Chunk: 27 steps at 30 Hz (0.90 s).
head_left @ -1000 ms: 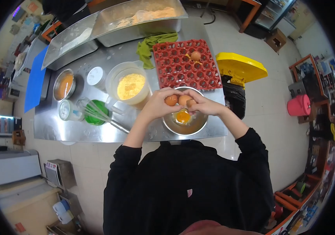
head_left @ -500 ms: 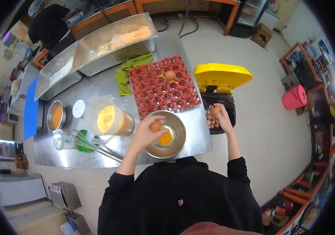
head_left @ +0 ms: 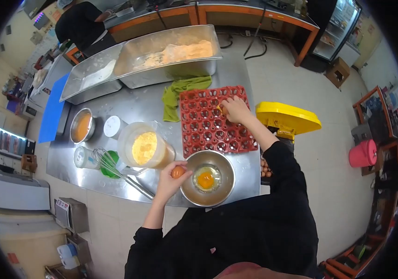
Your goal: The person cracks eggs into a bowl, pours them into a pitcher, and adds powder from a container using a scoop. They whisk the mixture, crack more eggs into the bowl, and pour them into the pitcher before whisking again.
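Observation:
My left hand (head_left: 167,182) holds a brown egg (head_left: 177,172) in its fingers, beside the left rim of a steel mixing bowl (head_left: 225,191). Cracked egg with an orange yolk (head_left: 205,180) lies in the bottom of that bowl. Over the red plastic egg tray (head_left: 193,136), my right hand (head_left: 237,111) has its fingers closed around another brown egg (head_left: 225,110), which they partly cover. Most of the tray's cups hold nothing. A whisk (head_left: 131,180) rests left of my left hand, near a plastic jug (head_left: 154,159) containing yellow powder.
A yellow-lidded bin (head_left: 287,117) with eggshells (head_left: 266,168) stands right of the table. Two long steel pans (head_left: 171,74), a green cloth (head_left: 173,100), and a small bowl of orange liquid (head_left: 83,127) are on the table. A co-worker (head_left: 82,25) stands at the far left.
My right hand has moved from the bin, where it held a shell, to the egg on the tray. My left hand has shifted left off the bowl, still holding its egg.

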Motion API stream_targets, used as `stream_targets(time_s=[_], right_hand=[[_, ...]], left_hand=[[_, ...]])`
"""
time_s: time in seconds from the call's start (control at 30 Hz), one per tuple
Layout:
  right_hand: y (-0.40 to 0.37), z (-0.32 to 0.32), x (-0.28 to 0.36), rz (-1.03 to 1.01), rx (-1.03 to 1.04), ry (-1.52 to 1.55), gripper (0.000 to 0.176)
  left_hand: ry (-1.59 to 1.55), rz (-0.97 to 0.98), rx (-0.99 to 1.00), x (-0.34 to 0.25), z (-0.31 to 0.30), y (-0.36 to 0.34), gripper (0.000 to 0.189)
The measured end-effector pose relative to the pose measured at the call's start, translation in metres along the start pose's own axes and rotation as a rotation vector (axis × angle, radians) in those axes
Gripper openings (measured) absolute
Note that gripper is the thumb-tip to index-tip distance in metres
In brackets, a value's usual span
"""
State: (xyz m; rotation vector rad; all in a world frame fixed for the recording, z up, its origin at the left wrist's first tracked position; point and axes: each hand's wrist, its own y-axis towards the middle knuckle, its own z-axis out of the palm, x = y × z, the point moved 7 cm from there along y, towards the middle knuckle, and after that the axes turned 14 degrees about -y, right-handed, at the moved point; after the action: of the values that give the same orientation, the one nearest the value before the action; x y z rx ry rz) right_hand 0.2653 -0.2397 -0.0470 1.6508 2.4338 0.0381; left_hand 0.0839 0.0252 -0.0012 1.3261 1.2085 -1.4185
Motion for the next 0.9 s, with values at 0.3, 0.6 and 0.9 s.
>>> stream_targets(time_s=[0.3,0.6,0.9], right_hand=[[0.012,-0.007,-0.035,0.071,0.133,0.907,0.039],[-0.059,-0.020,0.072,0.514,0.151,2.251,0.037],[-0.068,-0.008,0.063,0.600,-0.043,1.802,0.038]], left_hand=[[-0.820,-0.304,-0.063,0.022,0.023,0.028,0.020],[-1.197,-0.580,-0.197,0.064,0.067,0.110,0.027],[-1.127,-0.509,-0.219,0.076,0.073,0.133,0.028]])
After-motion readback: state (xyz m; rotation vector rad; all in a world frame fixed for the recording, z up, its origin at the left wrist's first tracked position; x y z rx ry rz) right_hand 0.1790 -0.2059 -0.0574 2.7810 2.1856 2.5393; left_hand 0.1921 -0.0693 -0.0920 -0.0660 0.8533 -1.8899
